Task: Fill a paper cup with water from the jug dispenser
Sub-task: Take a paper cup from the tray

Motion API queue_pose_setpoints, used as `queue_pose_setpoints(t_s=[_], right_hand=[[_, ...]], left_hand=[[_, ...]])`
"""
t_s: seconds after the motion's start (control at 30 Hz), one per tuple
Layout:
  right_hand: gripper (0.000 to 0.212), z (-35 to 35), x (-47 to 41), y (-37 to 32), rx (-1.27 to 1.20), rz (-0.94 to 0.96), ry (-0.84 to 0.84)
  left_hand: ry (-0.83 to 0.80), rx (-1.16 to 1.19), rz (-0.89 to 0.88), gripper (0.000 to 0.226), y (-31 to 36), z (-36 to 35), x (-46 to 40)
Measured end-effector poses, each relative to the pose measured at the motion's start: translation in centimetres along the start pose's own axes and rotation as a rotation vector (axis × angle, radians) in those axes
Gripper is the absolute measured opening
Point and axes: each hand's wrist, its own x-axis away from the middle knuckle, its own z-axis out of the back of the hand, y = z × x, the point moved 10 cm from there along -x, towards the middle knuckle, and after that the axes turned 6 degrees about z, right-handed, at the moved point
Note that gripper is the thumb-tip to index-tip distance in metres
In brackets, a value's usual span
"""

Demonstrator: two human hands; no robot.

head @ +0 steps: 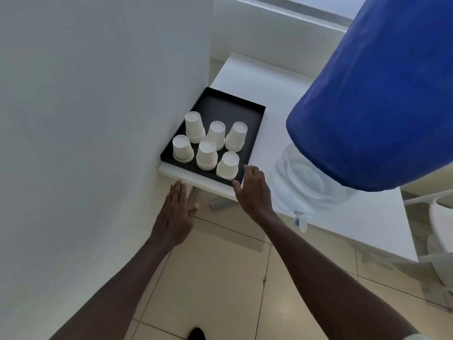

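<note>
Several short stacks of white paper cups stand upside down in a black tray on a white table, against the wall. A large jug under a blue cover rests on a clear dispenser base, with its small tap jutting over the table's front edge. My right hand hovers open at the tray's near right corner, just beside the nearest cup stack, holding nothing. My left hand is open and flat, below the table's front edge, left of the tray.
A white wall runs close along the left. The white table has a bare strip behind and beside the tray. Beige floor tiles lie below, with a white chair at the far right and my dark shoe tip.
</note>
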Motion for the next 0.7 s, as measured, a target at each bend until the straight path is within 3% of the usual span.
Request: queue_pose_setpoints(t_s=[0.3,0.53,0.7], right_hand=[[0.065,-1.9,-4.5,-0.1,-0.045,-0.044,0.051],[0.045,-2.9,-6.6,-0.7,-0.043,-0.024,0.059],[0.046,-2.2,-6.7,-0.8,-0.085,-0.034,0.107]], left_hand=[[-0.014,0.037,0.023,0.067,-1.0,-2.0,-2.4],[-0.009,0.178,0.065,0.059,-0.6,-1.9,-3.6],[-0.014,0.212,0.077,0.059,-0.3,-1.8,-4.0]])
